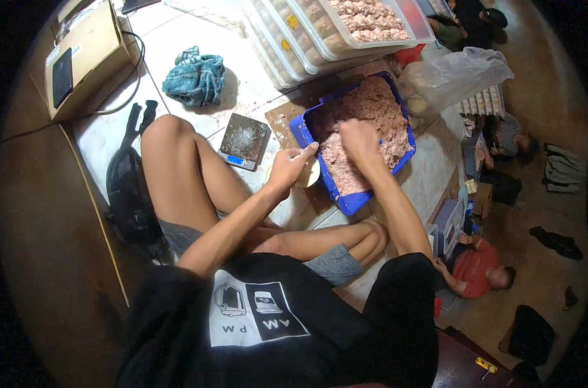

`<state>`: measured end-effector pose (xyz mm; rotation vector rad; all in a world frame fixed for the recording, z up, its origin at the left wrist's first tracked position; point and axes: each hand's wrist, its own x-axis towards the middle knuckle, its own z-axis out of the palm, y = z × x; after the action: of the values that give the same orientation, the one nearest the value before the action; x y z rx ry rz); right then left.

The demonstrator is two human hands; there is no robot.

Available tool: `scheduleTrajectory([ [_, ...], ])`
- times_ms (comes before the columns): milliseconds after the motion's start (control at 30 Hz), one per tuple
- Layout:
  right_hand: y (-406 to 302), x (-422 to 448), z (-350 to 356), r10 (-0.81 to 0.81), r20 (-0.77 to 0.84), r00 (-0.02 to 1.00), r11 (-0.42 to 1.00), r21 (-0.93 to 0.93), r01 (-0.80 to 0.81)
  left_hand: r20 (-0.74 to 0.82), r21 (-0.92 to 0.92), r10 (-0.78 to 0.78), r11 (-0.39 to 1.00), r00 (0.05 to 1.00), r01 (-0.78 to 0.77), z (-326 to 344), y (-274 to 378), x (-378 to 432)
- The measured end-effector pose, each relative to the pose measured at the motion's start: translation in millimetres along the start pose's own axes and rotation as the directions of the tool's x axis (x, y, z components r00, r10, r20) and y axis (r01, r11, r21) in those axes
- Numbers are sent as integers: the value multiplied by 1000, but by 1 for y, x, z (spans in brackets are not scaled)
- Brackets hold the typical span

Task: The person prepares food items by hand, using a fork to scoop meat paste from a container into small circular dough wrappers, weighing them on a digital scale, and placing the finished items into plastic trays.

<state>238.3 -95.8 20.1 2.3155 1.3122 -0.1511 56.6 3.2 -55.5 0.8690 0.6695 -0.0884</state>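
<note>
A blue plastic tub point(354, 202) of pink minced meat mixture point(345, 167) stands before my crossed legs. My right hand point(361, 140) is down in the tub with its fingers curled at the meat. A small blue bit shows beside it, and whether the fingers grip anything is hidden. Just outside the tub's near left side, my left hand point(289, 167) holds a pale, thin round disc point(310, 175), perhaps a dough wrapper. Its thumb reaches to the tub's rim. Left of that hand lies a digital kitchen scale point(244, 138) with a whitish, smeared plate.
Stacked clear plastic boxes point(299, 41) of filled pieces stand beyond the tub. A crumpled teal cloth point(194, 80), a cardboard box point(88, 63) with a phone on it and a black mesh bag point(131, 194) lie leftward. At right are a plastic bag point(454, 80) and several people.
</note>
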Motion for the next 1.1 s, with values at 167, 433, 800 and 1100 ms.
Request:
scheduleTrajectory([
  [167, -29, -41, 5, -132, -27, 991, 978, 158, 135, 231, -575, -138, 779, 963, 250, -44, 14, -23],
  [433, -40, -132, -86, 358, -292, 887, 587, 809, 30, -49, -574, 44, 816, 998, -64, -15, 56, -35],
  [800, -87, -185, -84, 429, -93, 898, 733, 616, -287, -5, -702, -99, 709, 995, 67, 5, 17, -44],
  [1100, -100, -167, -71, 334, -203, 920, 650, 757, -69, 146, -440, -204, 863, 968, 249, -20, 22, -47],
])
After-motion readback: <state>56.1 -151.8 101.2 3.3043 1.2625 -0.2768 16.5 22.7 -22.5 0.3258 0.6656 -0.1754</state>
